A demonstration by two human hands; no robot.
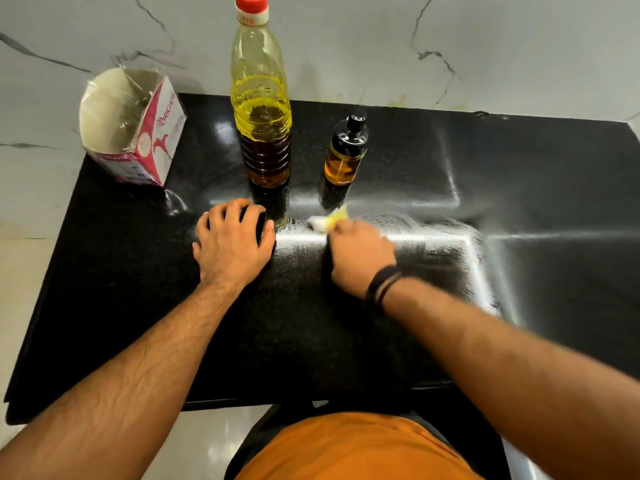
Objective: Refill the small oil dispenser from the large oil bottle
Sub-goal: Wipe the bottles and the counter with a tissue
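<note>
Your right hand (360,254) pinches a crumpled white tissue stained yellow (327,221) and presses it to the glossy black stone countertop (346,341), just in front of the two oil vessels; the blur on that hand hides how the fingers lie. Your left hand (233,242) rests on the counter with fingers curled down, a dark shape beneath them that cannot be identified, so whether it holds anything cannot be told.

The tall clear plastic oil bottle with a red cap (261,109) stands upright at the back centre, roughly half full, cap on. Judged by its fill it should feel heavy and top-light, with soft ribbed walls that give when squeezed; a hold around the ribbed lower body looks safest. The small glass oil dispenser with a black pump top (344,152) stands upright just beside it to the right, its top on and amber oil well up its body. It looks light, rigid and breakable, best taken around the middle.

Smears gleam across the counter where you wipe, so any oil film could leave both vessels slippery.

An open pink-and-white tissue carton (133,128) leans near the back left corner, well apart from the bottle. The right half of the counter offers room for moving. The near edge lies close to your body, and marble-patterned wall panels (485,46) close off the back.
</note>
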